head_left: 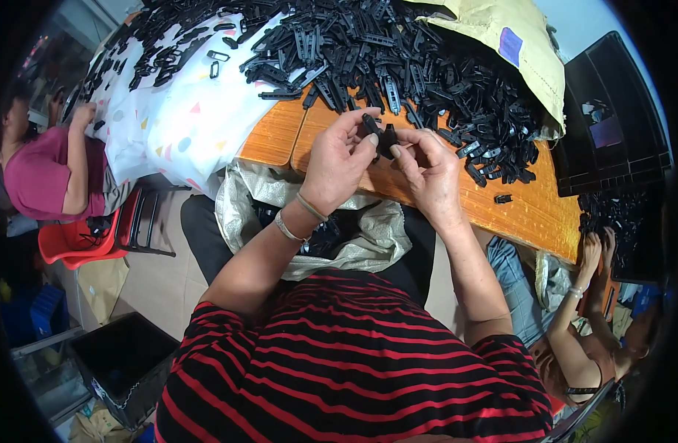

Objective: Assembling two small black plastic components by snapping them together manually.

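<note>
Both my hands are raised over the near edge of the wooden table, close together. Between the thumb and fingers of my left hand [337,159] is a small, dark, narrow plastic piece [369,123]. My right hand [432,171] pinches another short black plastic piece [388,139] just beside it; whether the two pieces touch, I cannot tell. Beyond my fingers spreads a heap of long black slotted plastic pieces [317,44]. In my lap lies an open woven sack [376,235] with black pieces inside, partly hidden by my left forearm.
A yellowish paper sack [535,66] lies at the far right, its mouth over shorter black pieces [494,111]. White patterned sheeting [184,125] covers the table's left. One person [43,173] sits at left, another [575,340] at lower right. A black crate [125,362] stands lower left.
</note>
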The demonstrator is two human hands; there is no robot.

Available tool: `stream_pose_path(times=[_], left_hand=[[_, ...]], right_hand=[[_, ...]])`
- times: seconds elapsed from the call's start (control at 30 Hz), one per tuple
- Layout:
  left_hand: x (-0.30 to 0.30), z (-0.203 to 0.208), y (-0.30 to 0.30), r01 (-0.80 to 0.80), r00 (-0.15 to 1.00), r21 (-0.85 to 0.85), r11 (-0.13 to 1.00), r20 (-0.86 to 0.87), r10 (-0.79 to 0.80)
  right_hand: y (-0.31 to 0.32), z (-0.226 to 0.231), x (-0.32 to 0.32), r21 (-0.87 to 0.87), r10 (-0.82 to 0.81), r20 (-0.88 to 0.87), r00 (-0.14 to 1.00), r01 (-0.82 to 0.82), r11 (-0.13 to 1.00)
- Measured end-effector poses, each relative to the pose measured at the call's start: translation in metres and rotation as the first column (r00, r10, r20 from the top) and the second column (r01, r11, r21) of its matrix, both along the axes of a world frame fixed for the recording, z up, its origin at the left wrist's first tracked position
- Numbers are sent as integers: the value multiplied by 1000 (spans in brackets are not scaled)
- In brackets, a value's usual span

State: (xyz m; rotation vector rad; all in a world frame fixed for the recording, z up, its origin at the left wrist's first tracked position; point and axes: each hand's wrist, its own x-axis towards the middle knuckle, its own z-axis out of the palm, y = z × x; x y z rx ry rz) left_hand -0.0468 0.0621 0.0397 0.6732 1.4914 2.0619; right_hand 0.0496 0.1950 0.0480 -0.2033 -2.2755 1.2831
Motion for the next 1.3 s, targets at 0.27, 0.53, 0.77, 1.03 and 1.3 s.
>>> stream_pose_path(times=[0.27, 0.53, 0.77, 1.03, 1.3], left_hand=[[-1, -5, 0, 12, 992, -9, 1000, -125, -13], [13, 7, -5, -15, 979, 48, 999, -203, 24], [20, 25, -16, -189, 799, -31, 981, -586, 136], [19, 21, -51, -64, 990, -154, 986, -133, 44], [21, 0, -93, -41, 986, -303, 952, -164, -9]], right_hand=[[-2, 2, 0, 140, -14, -50, 999, 21, 990], [-8, 6, 1, 283, -13, -109, 994, 44, 958], [-22, -5, -3, 228, -61, -322, 945, 140, 964], [-54, -30, 1, -177, 115, -58, 992, -124, 976], [-86, -30, 10, -188, 181, 71, 981, -165, 968]])
